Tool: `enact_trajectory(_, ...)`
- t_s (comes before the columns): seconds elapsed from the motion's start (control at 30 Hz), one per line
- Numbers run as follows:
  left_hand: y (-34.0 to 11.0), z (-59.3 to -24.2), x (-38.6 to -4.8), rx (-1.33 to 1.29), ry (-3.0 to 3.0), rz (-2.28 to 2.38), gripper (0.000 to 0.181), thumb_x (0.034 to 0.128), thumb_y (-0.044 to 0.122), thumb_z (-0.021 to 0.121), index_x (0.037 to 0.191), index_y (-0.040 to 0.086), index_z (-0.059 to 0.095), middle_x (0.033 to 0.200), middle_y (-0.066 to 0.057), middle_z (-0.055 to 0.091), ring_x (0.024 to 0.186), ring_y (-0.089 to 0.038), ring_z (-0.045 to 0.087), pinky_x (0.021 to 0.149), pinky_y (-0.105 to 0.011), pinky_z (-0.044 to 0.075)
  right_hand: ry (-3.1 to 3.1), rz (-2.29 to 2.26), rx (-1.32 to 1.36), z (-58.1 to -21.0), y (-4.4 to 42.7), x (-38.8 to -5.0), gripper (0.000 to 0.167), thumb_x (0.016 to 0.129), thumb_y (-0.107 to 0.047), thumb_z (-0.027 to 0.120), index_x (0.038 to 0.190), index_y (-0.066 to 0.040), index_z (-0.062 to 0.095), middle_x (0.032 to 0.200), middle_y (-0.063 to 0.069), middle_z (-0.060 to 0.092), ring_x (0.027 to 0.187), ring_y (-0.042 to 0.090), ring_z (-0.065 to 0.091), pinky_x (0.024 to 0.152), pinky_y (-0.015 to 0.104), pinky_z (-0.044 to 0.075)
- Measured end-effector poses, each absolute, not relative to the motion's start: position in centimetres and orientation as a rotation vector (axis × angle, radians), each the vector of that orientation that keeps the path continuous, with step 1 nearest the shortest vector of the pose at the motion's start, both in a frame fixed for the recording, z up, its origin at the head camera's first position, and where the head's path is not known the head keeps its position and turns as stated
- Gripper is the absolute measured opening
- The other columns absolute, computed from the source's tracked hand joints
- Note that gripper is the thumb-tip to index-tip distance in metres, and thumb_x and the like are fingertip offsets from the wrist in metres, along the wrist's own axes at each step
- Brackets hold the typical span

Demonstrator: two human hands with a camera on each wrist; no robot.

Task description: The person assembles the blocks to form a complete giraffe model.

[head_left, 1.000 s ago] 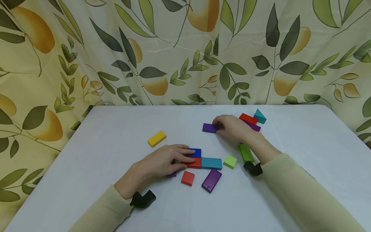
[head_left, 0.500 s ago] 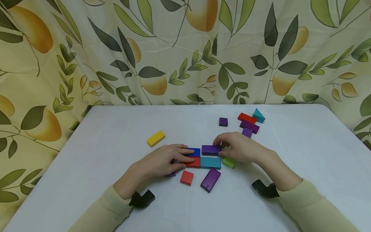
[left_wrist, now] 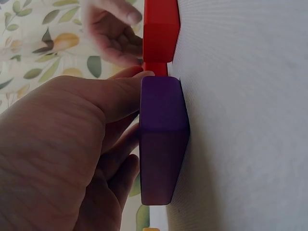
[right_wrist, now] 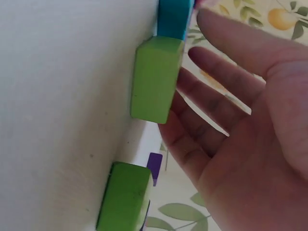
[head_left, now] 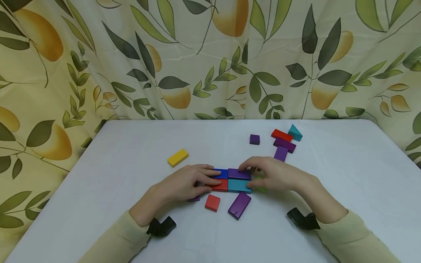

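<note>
In the head view a flat two-by-two group sits mid-table: a blue block (head_left: 224, 174) and a purple block (head_left: 236, 174) behind, a red block (head_left: 223, 185) and a teal block (head_left: 237, 186) in front. My left hand (head_left: 184, 182) rests its fingers on the blue and red blocks, partly covering them. At the group's right end my right hand (head_left: 274, 173) touches the purple block with a finger, thumb by the teal block's end. A light green block (right_wrist: 156, 79) stands under this hand. Another purple block (left_wrist: 163, 139) lies beneath my left hand.
A red cube (head_left: 212, 202) and a longer purple block (head_left: 239, 205) lie in front. Left is a yellow block (head_left: 178, 157); at back are a dark purple cube (head_left: 254, 139), several blocks, including a teal triangle (head_left: 295, 132). A green block (right_wrist: 124, 197) is near my right wrist.
My right hand brought the purple block from the back toward me and set it against the blue and teal blocks; its grip has since loosened. My left hand has stayed in place.
</note>
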State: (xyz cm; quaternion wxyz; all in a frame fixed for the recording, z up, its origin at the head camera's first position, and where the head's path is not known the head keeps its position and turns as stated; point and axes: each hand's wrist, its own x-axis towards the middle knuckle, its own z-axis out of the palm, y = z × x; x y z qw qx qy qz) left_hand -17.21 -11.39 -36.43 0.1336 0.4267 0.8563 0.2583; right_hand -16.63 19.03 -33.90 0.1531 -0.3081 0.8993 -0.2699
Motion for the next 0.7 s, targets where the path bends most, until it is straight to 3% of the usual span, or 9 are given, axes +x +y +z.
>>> enact_trajectory(0.2, -11.43, -36.51, -17.19, 1.252, 2.482, 0.765, 0.036, 0.0983, 0.018, 0.068, 0.134, 0.018, 0.068, 0.146, 0.005, 0.055, 0.143, -0.018, 0.038, 0.114, -0.040, 0.035, 2.534, -0.747, -0.921, -33.77, 19.18, -16.46, 0.054, 0.085, -0.024, 0.082, 0.136, -0.018, 0.063, 0.137, 0.001, 0.058, 0.126, 0.027, 0.053, 0.104, 0.053, 0.045)
enact_trajectory(0.7, -11.41, -36.51, -17.13, 1.197, 2.492, 0.748, 0.037, 0.0990, 0.019, 0.067, 0.136, 0.021, 0.066, 0.146, 0.008, 0.053, 0.143, -0.015, 0.037, 0.114, -0.036, 0.036, 2.534, -0.703, -0.930, -33.86, 18.88, -16.28, 0.055, 0.086, -0.020, 0.080, 0.138, -0.020, 0.063, 0.139, 0.003, 0.056, 0.129, 0.030, 0.050, 0.105, 0.056, 0.044)
